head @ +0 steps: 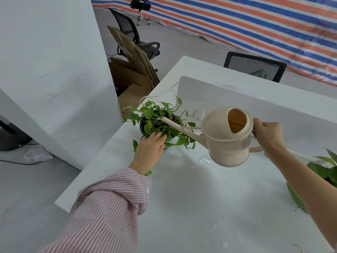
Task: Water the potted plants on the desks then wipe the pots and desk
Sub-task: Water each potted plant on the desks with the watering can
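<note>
The fingers (262, 131) of my right hand (269, 136) are wrapped round the handle of the cream watering can (228, 138), holding it tilted in the air above the bench (182, 189), its spout tip (162, 119) among the leaves of the potted plant (158, 123). My left hand (150, 149) lies flat and loose against the near side of that plant, fingers (160, 136) spread into the foliage, gripping nothing. The pot stands near the bench's far left corner, in front of the white divider (255, 103). Water puddles (223, 232) shine on the bench near its right side. A second plant (322, 170) shows at the right edge.
</note>
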A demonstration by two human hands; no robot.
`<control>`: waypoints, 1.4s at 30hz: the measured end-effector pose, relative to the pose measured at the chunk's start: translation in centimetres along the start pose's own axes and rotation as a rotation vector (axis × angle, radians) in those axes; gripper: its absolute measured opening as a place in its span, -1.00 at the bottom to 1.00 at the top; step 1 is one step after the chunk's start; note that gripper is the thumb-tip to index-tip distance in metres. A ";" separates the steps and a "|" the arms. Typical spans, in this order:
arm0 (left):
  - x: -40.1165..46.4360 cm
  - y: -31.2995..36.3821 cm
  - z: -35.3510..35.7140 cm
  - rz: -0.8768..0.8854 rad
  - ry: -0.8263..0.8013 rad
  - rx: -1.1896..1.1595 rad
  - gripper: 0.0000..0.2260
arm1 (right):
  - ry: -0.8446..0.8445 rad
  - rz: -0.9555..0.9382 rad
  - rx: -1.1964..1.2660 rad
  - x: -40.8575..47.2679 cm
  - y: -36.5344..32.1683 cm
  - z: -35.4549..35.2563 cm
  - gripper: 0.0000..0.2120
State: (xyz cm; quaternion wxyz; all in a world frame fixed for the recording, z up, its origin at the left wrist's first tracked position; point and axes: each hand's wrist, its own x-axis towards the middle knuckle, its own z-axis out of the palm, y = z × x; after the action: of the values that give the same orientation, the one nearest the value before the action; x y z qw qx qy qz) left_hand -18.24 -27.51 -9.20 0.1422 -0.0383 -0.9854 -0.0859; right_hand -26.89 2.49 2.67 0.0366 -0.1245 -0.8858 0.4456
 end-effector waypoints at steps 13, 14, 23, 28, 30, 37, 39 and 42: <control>-0.3 0.1 0.0 -0.003 -0.004 -0.033 -0.72 | 0.029 -0.017 -0.058 0.3 1.9 -1.4 -0.57; -0.3 0.1 0.0 -0.001 -0.003 -0.033 -0.72 | 0.027 -0.016 -0.064 0.3 2.1 -1.4 -0.58; -0.4 0.5 -0.1 -0.021 0.022 -0.074 -0.71 | 0.028 0.012 -0.064 0.1 2.9 -2.1 -0.60; -0.4 0.5 0.0 -0.026 0.000 -0.059 -0.73 | 0.034 0.027 -0.048 -0.1 3.1 -2.4 -0.56; -0.3 0.5 -0.1 -0.039 -0.005 -0.073 -0.71 | 0.035 0.042 -0.042 -0.2 3.1 -2.4 -0.56; 0.2 0.1 -0.7 -0.073 -0.020 -0.100 -0.62 | 0.034 0.086 0.008 -0.5 3.1 -2.4 -0.57; 0.1 0.1 -0.8 -0.067 -0.004 -0.095 -0.62 | 0.029 0.092 0.008 -0.4 3.0 -2.3 -0.57; -0.1 0.0 -0.7 -0.061 0.006 -0.063 -0.58 | 0.041 0.097 0.008 -0.4 2.8 -2.2 -0.60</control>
State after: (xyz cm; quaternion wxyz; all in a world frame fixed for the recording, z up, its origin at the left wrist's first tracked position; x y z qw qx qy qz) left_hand -17.93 -27.60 -8.55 0.1413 -0.0122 -0.9824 -0.1212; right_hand -25.59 5.66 1.79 0.0338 -0.1763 -0.8761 0.4475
